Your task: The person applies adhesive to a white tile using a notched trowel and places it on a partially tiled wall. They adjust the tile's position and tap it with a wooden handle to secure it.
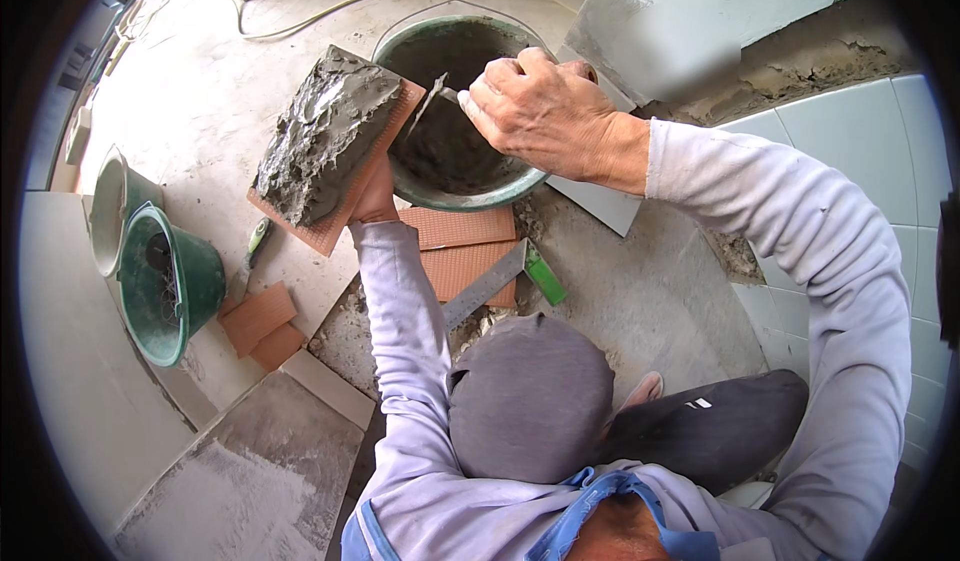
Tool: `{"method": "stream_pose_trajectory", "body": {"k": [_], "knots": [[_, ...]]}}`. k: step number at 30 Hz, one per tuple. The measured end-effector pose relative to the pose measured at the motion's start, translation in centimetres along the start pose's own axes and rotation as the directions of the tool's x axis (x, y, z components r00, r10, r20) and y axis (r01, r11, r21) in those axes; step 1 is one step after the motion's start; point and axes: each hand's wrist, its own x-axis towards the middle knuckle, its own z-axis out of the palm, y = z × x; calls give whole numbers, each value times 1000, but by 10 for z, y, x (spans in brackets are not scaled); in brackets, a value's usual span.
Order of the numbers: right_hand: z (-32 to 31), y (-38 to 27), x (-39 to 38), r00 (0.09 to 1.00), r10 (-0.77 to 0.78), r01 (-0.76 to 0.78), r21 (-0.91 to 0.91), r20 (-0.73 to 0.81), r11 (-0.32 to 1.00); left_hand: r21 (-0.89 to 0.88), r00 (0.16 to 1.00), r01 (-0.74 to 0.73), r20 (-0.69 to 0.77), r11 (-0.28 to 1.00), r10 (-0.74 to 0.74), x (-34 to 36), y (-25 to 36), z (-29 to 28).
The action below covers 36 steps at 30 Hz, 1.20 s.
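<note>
An orange tile (318,236) is bearing thick grey mortar (325,126).
The tile is slanting beside the round green bucket (470,204), its ridged edges showing; a smeared trowel (427,111) is angling over the bucket's opening.

I see room to pass over the floor (215,111) well left of the tub (478,201); the tile (374,167) crowds its left rim, the right hand (540,111) its right.

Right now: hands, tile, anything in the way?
Left hand under orange tile, fingers hidden. Right hand gripping trowel, blade over green tub. Tile loaded with grey mortar. Metal square nearby, clear of both hands.
</note>
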Motion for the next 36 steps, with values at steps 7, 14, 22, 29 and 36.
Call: {"method": "stream_pose_trajectory", "body": {"k": [7,14,22,29,36], "knots": [[-10,-9,-26,956,-130,105,107,263,989,47,991,-80,-99,996,84,-4,-8,3],[24,27,-20,939,103,-131,62,329,989,-72,984,-83,-166,994,70,-8,-20,16],[60,-6,12,958,-49,-15,220,283,975,-56,992,-51,-119,997,44,-7,-16,14],[42,36,8,901,-209,-13,505,381,863,28,992,-58,-111,998,61,-9,-22,22],[22,43,15,655,-369,-409,720,660,561,120,999,-29,-35,992,33,-17,-39,24]]}}
